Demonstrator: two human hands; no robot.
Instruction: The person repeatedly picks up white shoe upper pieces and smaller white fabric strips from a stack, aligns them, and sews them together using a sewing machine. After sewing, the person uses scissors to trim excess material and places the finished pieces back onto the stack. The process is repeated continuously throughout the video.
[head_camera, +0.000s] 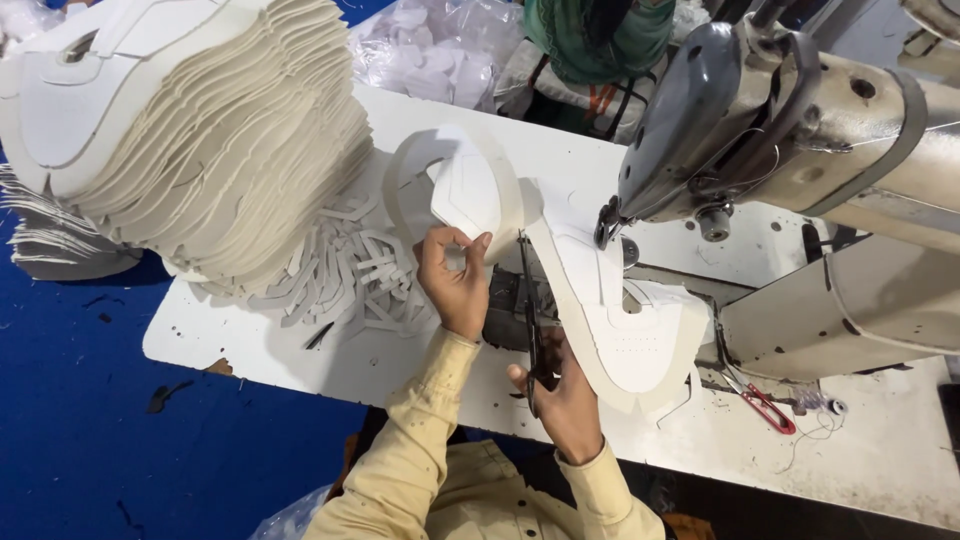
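1. The white, curved shoe-upper piece of stiff fabric (600, 300) lies draped over the bed of the sewing machine, one end arching up and left toward the big stack, the other hanging toward the person at the lower right. It is held up off the counter, most likely so the blades can reach its edge.
2. The left hand (455, 285) pinches the upper end of that piece; its grip is narrow, thumb and fingers closed on the white material, seemingly to keep it taut.
3. The right hand (562, 395) holds a pair of dark metal scissors (530, 320); its grip is wrapped around the handles, and the blades point up and away along the piece's inner edge, between the two hands.
4. Just left of the left hand lies a heap of thin white offcut strips (350, 275) on the white counter (400, 365).
5. Beyond the strips stands a tall, leaning stack of cream-white cut shoe panels (200, 130), near at hand on the counter's left end.
6. The grey industrial sewing machine (800, 130) rises at the right, its head above the piece.
7. Small red-handled thread snips (765, 405) rest on the counter to the right, apart from both hands.
8. At the top, another person in green cloth (595, 35) sits behind the counter.
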